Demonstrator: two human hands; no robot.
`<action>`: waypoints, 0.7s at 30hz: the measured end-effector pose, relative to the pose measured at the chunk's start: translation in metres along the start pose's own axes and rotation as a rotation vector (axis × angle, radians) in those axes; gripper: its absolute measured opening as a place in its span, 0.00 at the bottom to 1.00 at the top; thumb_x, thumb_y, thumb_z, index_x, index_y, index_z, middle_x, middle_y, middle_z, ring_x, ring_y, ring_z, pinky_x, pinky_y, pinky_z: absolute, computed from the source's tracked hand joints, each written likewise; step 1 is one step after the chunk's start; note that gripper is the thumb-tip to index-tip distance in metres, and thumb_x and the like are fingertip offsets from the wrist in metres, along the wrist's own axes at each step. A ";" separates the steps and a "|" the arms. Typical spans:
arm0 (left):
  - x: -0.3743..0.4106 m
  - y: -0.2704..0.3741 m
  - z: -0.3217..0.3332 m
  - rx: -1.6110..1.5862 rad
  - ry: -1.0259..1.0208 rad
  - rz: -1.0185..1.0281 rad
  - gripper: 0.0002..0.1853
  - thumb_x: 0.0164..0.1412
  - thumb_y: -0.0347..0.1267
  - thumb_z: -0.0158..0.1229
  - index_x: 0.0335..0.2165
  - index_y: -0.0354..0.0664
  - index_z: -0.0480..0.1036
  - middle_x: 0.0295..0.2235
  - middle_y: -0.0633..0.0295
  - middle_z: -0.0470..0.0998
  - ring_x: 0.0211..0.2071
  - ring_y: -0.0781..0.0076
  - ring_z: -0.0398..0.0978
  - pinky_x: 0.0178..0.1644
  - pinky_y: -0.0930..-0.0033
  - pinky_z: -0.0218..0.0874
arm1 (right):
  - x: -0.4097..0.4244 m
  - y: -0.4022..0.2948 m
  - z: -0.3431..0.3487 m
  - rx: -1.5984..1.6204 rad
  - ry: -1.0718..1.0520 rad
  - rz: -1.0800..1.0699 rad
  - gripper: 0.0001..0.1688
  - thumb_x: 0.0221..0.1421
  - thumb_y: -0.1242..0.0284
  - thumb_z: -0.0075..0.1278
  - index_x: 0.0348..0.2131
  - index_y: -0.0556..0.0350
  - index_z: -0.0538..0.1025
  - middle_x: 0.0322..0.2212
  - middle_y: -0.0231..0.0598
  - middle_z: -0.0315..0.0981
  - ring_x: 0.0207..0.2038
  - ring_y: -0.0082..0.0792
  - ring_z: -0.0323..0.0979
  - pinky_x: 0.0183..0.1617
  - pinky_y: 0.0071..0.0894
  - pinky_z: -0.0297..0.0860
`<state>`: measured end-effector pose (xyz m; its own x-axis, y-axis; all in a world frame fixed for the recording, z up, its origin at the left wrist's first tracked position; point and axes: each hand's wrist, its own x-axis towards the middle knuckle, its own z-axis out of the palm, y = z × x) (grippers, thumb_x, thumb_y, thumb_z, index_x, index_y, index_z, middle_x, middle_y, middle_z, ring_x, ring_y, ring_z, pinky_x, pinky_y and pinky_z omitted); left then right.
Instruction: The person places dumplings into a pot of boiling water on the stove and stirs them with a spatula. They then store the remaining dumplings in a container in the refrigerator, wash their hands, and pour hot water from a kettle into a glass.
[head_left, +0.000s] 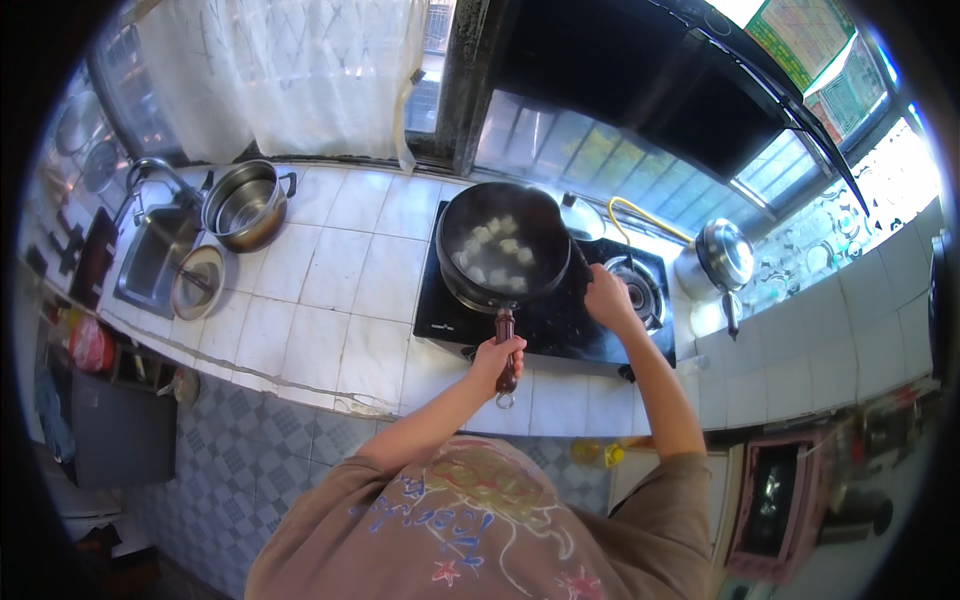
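A dark deep frying pan (480, 289) sits on the left side of a black glass-topped gas stove (551, 341). Several pale chunks of food (510, 245) lie in it, in what looks like steaming liquid. My left hand (499, 360) is closed around the pan's reddish-brown handle, which points toward me. At the pan's right edge, my right hand (609, 296) grips a dark utensil handle (581, 259); the utensil's working end cannot be made out against the dark pan. The right burner (639, 292) shows beside this hand, with no pot on it.
Behind the stove are a glass lid (582, 219) and a yellow gas hose (637, 202). A steel pot (724, 255) stands right of it. Far left are a stacked steel pot (247, 210), a bowl with a whisk (198, 281) and a sink (161, 251). A range hood (645, 82) hangs above.
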<state>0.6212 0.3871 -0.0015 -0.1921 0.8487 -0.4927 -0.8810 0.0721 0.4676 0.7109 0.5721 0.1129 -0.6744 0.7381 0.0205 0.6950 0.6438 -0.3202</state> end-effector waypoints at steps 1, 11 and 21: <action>0.000 -0.001 0.000 -0.003 -0.006 -0.002 0.06 0.51 0.27 0.54 0.29 0.41 0.64 0.16 0.66 0.66 0.14 0.78 0.65 0.16 0.75 0.58 | 0.003 0.001 0.004 -0.030 -0.003 -0.002 0.12 0.42 0.79 0.40 0.32 0.66 0.66 0.31 0.63 0.69 0.37 0.63 0.66 0.41 0.52 0.63; 0.004 -0.004 0.000 -0.004 -0.013 -0.017 0.07 0.52 0.27 0.54 0.29 0.41 0.63 0.16 0.67 0.66 0.13 0.78 0.64 0.16 0.74 0.58 | 0.027 -0.004 0.018 -0.152 -0.011 -0.033 0.12 0.44 0.78 0.40 0.32 0.66 0.66 0.31 0.61 0.69 0.37 0.61 0.68 0.41 0.52 0.65; -0.002 0.000 -0.005 0.004 -0.033 -0.009 0.08 0.52 0.28 0.54 0.30 0.42 0.63 0.17 0.67 0.66 0.14 0.79 0.65 0.17 0.74 0.59 | 0.016 -0.063 -0.068 -0.445 -0.476 0.024 0.10 0.42 0.79 0.43 0.24 0.65 0.75 0.21 0.48 0.74 0.25 0.40 0.75 0.30 0.35 0.72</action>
<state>0.6192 0.3829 -0.0044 -0.1692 0.8649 -0.4725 -0.8810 0.0822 0.4659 0.6733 0.5576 0.1978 -0.6234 0.6491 -0.4359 0.6792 0.7258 0.1094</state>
